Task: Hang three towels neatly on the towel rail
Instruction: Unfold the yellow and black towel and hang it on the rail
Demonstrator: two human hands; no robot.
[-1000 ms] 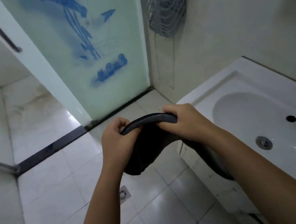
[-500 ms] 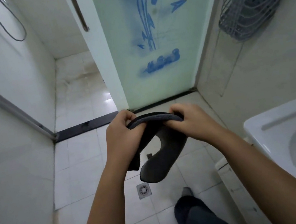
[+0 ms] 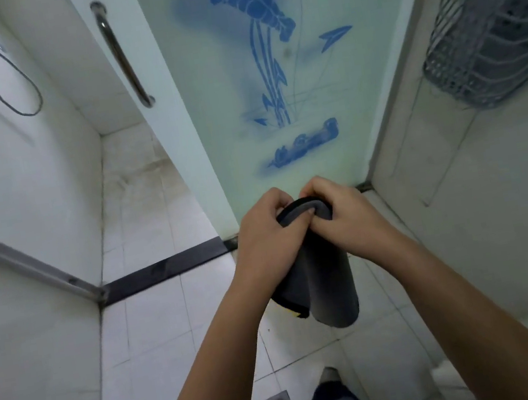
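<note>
The towel hangs between left hand and right hand, before door.

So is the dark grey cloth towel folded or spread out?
Folded: the dark grey cloth towel hangs doubled over, left hand and right hand gripping its top fold.

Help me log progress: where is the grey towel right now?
The grey towel hangs mid-frame in the head view, its top edge gripped by the left hand and right hand, just before the blue-printed glass door.
</note>
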